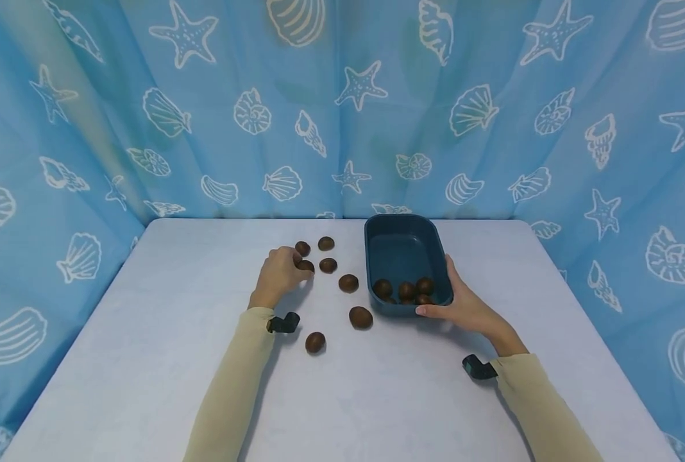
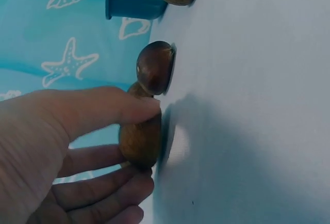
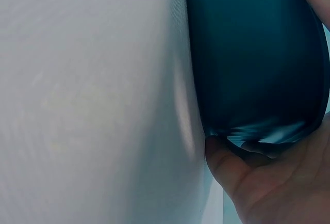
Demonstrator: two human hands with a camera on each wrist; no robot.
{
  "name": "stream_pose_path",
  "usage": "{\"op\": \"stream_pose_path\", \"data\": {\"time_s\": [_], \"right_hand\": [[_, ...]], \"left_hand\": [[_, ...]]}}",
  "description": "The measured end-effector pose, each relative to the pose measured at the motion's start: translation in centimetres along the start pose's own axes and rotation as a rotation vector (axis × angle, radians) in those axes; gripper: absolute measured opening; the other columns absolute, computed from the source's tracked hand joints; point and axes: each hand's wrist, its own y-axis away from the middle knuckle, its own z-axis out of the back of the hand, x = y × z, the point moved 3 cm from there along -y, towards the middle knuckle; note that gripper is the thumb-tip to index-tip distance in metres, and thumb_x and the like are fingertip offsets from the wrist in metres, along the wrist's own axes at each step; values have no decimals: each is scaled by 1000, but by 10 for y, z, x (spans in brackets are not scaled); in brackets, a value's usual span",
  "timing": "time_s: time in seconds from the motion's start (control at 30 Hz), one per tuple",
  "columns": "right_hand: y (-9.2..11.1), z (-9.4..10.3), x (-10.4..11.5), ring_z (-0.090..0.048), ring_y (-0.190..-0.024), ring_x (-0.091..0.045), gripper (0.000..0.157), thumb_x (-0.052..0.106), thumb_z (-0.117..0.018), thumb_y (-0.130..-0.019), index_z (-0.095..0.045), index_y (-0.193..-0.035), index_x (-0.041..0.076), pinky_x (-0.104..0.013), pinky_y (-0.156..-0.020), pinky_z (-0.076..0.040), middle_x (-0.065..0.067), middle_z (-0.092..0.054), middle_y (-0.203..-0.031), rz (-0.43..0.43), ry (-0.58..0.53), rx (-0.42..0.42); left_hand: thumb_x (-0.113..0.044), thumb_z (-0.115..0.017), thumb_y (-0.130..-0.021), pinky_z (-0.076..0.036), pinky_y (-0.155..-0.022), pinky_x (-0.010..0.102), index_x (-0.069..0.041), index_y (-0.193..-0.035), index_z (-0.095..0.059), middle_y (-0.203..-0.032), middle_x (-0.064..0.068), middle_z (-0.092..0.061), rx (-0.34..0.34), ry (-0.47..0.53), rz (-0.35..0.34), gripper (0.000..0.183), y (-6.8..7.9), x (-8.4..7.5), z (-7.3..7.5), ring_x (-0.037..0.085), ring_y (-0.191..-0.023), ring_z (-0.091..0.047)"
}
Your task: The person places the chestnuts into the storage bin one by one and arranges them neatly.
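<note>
My left hand (image 1: 280, 274) is at the left end of the scattered chestnuts. Its thumb and fingers pinch a brown chestnut (image 2: 140, 144), low over the white table, with another chestnut (image 2: 155, 68) just beyond the thumb tip. A dark blue rectangular container (image 1: 369, 256) stands on the table to the right. My right hand (image 1: 464, 305) grips its near right corner, thumb along the near wall and fingers on the right side. Several chestnuts (image 1: 407, 290) lie in the container's near end. In the right wrist view the container's wall (image 3: 252, 53) fills the space beside the hand.
Loose chestnuts lie between the left hand and the container, such as one chestnut (image 1: 348, 283) near its left wall. Closer to me are a larger chestnut (image 1: 361, 317) and another chestnut (image 1: 315, 342). A blue shell-print curtain (image 1: 319, 154) hangs behind the white table (image 1: 146, 359).
</note>
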Motion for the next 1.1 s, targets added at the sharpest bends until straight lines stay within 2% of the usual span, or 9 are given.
{"op": "stream_pose_path", "data": {"time_s": [0.2, 0.43, 0.8, 1.1], "right_hand": [[-1, 3, 2, -2, -160, -50, 138, 47, -84, -82, 26, -162, 26, -78, -118, -19, -16, 10, -175, -5, 5, -2], [-2, 3, 1, -3, -160, -51, 137, 48, -84, -82, 26, -162, 25, -79, -117, -20, -17, 9, -175, -4, 6, -3], [-3, 1, -3, -5, -160, -50, 137, 50, -84, -82, 24, -163, 24, -77, -118, -22, -17, 8, -175, -17, 7, -6], [-4, 1, -4, -6, -159, -52, 138, 49, -84, -82, 25, -163, 23, -78, -117, -23, -18, 7, -175, -6, 5, 0]], "left_hand": [[-23, -83, -85, -54, -75, 37, 0, -103, -76, -94, 14, -76, -32, 61, -45, 30, 0, -4, 7, 23, -81, -65], [-25, -83, -85, -58, -91, 43, 1, -115, -75, -108, 16, -78, -51, 115, -105, 40, 0, -13, 15, 29, -102, -72], [-27, -81, -88, -57, -97, 46, -2, -121, -73, -109, 12, -80, -46, 217, -183, 42, 8, -29, 13, 33, -108, -73], [-28, -83, -87, -59, -98, 43, -4, -122, -75, -115, 13, -78, -42, 311, -223, 43, 14, -44, 15, 31, -112, -74]]}}
